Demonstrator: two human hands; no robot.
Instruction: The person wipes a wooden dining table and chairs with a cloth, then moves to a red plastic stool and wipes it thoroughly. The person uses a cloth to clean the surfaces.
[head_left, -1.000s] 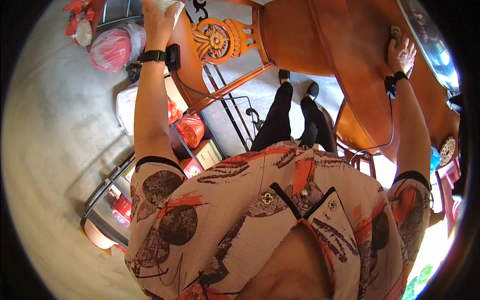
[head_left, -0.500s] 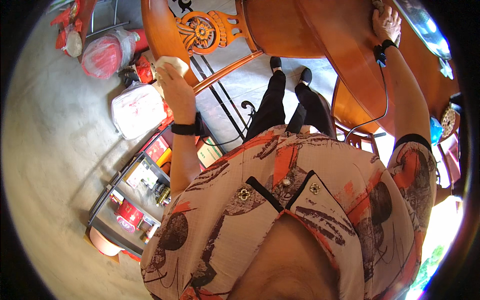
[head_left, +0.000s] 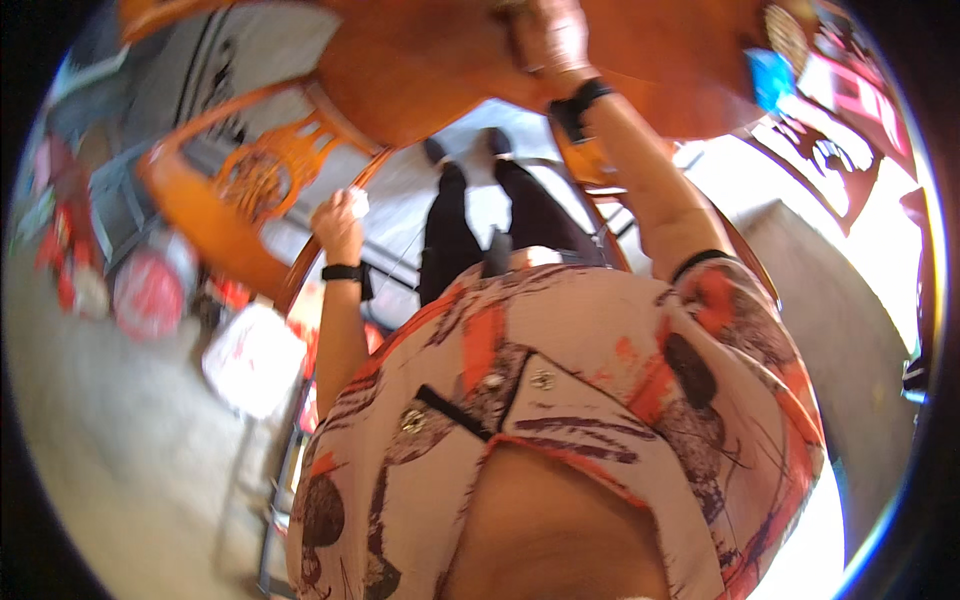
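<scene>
My left hand is closed on a pale cream cloth, only a small bunched part of which shows. It is raised near the side rail of a carved orange-brown wooden chair, and I cannot tell whether it touches the wood. My right hand reaches out over a reddish-brown wooden table. Smeared by motion, its fingers press a dull brownish cloth against the tabletop near the upper edge of the view.
Wrapped red stool and white plastic-covered stool stand on the floor at left, near a dark shelf frame. Another wooden chair is under the table edge. A blue bag lies at the far right beside a round woven-looking item.
The view has turned to the right. My left hand has come off the chair's top rail with its cloth. My right hand has swept across the tabletop, closer to my middle.
</scene>
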